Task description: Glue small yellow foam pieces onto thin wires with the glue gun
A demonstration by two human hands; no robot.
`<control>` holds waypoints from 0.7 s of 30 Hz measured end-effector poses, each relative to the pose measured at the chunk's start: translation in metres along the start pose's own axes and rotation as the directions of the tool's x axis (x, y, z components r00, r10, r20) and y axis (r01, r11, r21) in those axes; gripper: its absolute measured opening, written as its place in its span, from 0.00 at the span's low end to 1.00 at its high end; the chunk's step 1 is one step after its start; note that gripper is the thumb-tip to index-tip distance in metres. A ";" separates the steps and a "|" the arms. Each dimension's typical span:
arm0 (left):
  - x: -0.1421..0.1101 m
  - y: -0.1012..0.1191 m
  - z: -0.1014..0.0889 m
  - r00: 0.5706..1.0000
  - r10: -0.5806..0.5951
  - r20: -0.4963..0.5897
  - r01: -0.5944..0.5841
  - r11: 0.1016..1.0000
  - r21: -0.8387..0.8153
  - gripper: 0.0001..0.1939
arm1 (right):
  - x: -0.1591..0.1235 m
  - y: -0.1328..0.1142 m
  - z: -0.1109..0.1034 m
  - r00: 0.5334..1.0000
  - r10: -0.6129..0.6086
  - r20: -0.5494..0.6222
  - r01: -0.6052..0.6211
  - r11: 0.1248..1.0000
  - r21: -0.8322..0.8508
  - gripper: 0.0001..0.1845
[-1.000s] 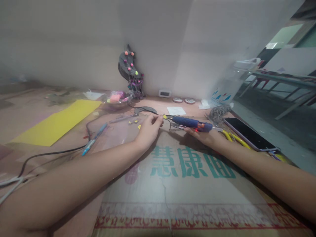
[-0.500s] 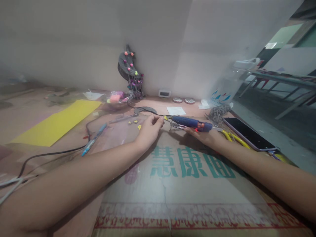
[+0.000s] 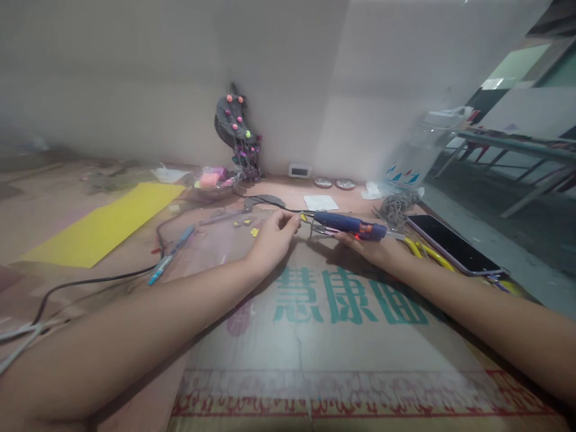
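Note:
Between the thumb and finger of my left hand is pinched a small yellow piece. My right hand is closed on a blue hot glue gun, which lies sideways with its nozzle pointing left at the yellow piece. A small red light glows on the gun. Just under the nozzle hangs a dark thin strand, whose far end I cannot make out. Several more small yellow pieces lie left of my left hand on the printed cardboard sheet.
A yellow paper sheet and a blue pen lie at left. At right are a phone, yellow-handled pliers, grey yarn and a large bottle. A grey crescent decoration leans on the wall behind a bowl.
Both hands stay almost in place. The yellow piece in my left hand has tilted and shifted slightly right and down beside the glue gun's nozzle.

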State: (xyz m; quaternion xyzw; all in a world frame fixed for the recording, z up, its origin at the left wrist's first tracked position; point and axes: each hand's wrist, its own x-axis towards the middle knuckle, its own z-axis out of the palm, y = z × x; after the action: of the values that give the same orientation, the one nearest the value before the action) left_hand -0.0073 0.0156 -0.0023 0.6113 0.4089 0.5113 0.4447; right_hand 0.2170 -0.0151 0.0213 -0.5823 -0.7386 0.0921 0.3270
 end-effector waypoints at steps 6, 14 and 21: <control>0.000 0.000 0.000 1.000 0.005 0.014 -0.005 1.000 0.023 0.10 | 0.000 -0.002 0.001 1.000 -0.013 -0.022 0.013 1.000 0.010 0.15; -0.001 0.000 0.000 1.000 0.008 -0.008 -0.008 1.000 -0.001 0.10 | 0.000 -0.005 -0.001 0.999 -0.039 -0.011 0.039 0.999 -0.005 0.15; 0.000 0.001 0.000 0.999 0.001 -0.037 -0.002 1.000 -0.015 0.09 | 0.000 -0.012 -0.002 0.997 -0.080 -0.004 0.080 0.996 0.026 0.14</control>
State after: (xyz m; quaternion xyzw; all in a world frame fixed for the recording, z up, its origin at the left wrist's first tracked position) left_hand -0.0073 0.0157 -0.0013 0.5986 0.4126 0.5259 0.4415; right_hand 0.2081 -0.0189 0.0292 -0.5481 -0.7595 0.0876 0.3391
